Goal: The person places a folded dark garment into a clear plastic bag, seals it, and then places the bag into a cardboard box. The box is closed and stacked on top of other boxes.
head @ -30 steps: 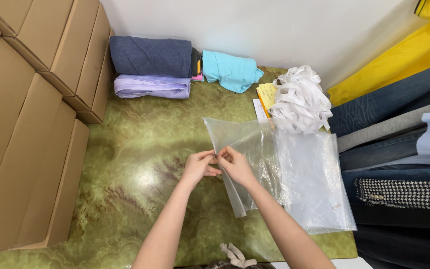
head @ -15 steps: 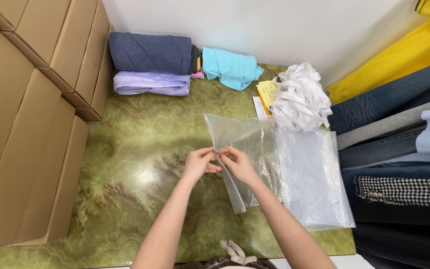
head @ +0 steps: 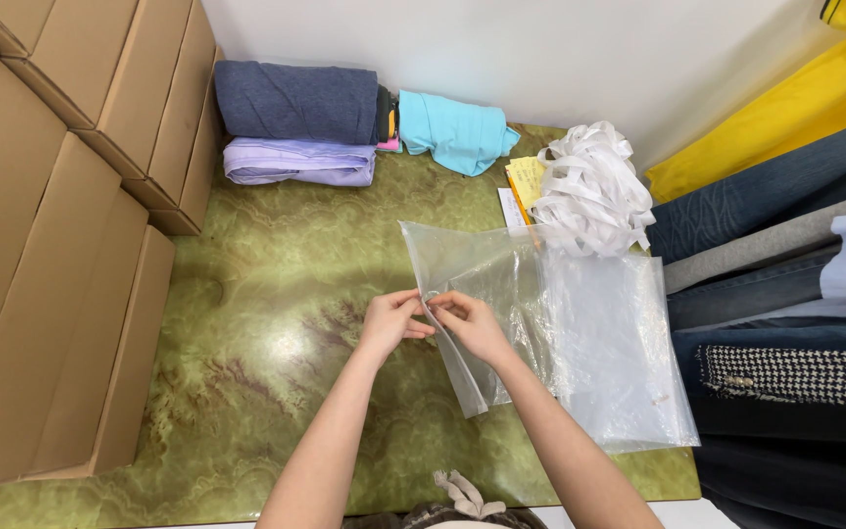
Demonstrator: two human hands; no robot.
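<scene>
Clear plastic bags [head: 589, 333] lie flat at the green marbled desk [head: 276, 294] right side. Brown cardboard boxes [head: 50, 225] stack along its left. A yellow paper label [head: 524, 181] lies near the wall.

Far beyond the hands I see a navy roll [head: 297, 101] lying on a lilac fold [head: 297, 162], with a teal cloth [head: 457, 131] just beside them. Cardboard boxes [head: 60, 235] stand well left of the hands. White straps [head: 591, 188] lie beyond-right, near hanging clothes [head: 785, 274].

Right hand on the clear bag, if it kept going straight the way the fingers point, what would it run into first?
The right hand points left, at the left hand, which pinches the same edge of the clear plastic bag. It would likely meet those fingers first.
</scene>
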